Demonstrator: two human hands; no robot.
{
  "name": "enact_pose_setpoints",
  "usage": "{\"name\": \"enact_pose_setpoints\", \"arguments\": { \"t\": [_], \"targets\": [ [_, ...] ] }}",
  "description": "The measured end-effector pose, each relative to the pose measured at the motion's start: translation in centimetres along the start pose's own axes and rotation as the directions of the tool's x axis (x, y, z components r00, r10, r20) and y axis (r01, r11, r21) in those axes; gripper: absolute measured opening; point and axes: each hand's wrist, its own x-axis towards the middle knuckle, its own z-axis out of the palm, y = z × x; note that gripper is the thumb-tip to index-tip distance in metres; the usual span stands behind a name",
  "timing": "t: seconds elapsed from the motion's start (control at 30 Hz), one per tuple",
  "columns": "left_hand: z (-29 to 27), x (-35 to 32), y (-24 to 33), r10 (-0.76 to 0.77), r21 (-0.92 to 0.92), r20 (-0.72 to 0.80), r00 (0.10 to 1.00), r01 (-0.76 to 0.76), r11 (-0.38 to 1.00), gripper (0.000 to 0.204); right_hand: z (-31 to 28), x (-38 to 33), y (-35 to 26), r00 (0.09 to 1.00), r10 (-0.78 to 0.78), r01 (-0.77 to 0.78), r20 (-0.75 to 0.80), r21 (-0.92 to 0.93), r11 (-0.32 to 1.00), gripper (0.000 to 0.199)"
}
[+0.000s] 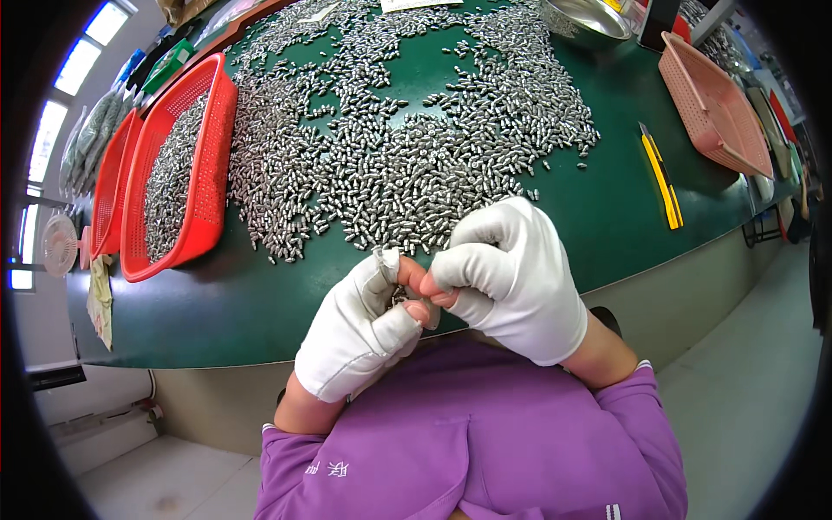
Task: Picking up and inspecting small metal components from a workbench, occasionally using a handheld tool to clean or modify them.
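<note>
Both of my hands wear white gloves with bare fingertips and meet just above the table's near edge. My left hand (360,325) is curled, and a few small metal parts (399,295) show between its fingers and palm. My right hand (524,282) is closed in a pinch, its fingertips against those of my left hand. Whatever it pinches is hidden. Just beyond the hands, a wide spread of small silvery cylindrical metal parts (407,173) covers the green table (598,247).
At left a red plastic basket (218,165) holds more metal parts, with another red basket (108,204) beside it. A yellow utility knife (661,178) lies at right, near a pink basket (715,121). A metal bowl (598,22) stands at the back.
</note>
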Motion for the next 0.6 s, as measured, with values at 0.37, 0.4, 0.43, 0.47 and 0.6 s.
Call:
{"name": "enact_pose_setpoints", "arguments": {
  "t": [0.37,0.4,0.43,0.47,0.6],
  "targets": [
    [0.2,-0.1,-0.5,0.004,-0.057,-0.069,0.998,-0.008,0.998,0.008,0.8,-0.1,0.3,0.999,-0.038,0.041,-0.039,0.078,0.996,0.02],
    [0.0,0.0,-0.4,0.004,-0.058,-0.068,0.998,-0.008,0.998,0.008,0.7,0.0,0.3,0.997,-0.043,0.047,-0.068,0.055,0.997,0.021],
    [-0.1,0.1,-0.2,-0.005,-0.068,-0.04,0.999,0.002,0.998,0.006,0.5,-0.1,0.3,0.995,-0.027,0.033,-0.096,0.059,0.998,0.022],
    [-0.2,0.1,-0.1,-0.013,-0.079,-0.011,1.0,0.012,0.997,0.005,0.4,-0.2,0.3,0.992,-0.011,0.019,-0.125,0.063,0.998,0.023],
    [-0.1,0.1,-0.4,0.01,-0.078,-0.028,1.0,-0.012,0.997,0.007,0.6,-0.4,0.7,0.996,-0.043,0.047,-0.074,0.056,0.997,0.023]
  ]
}}
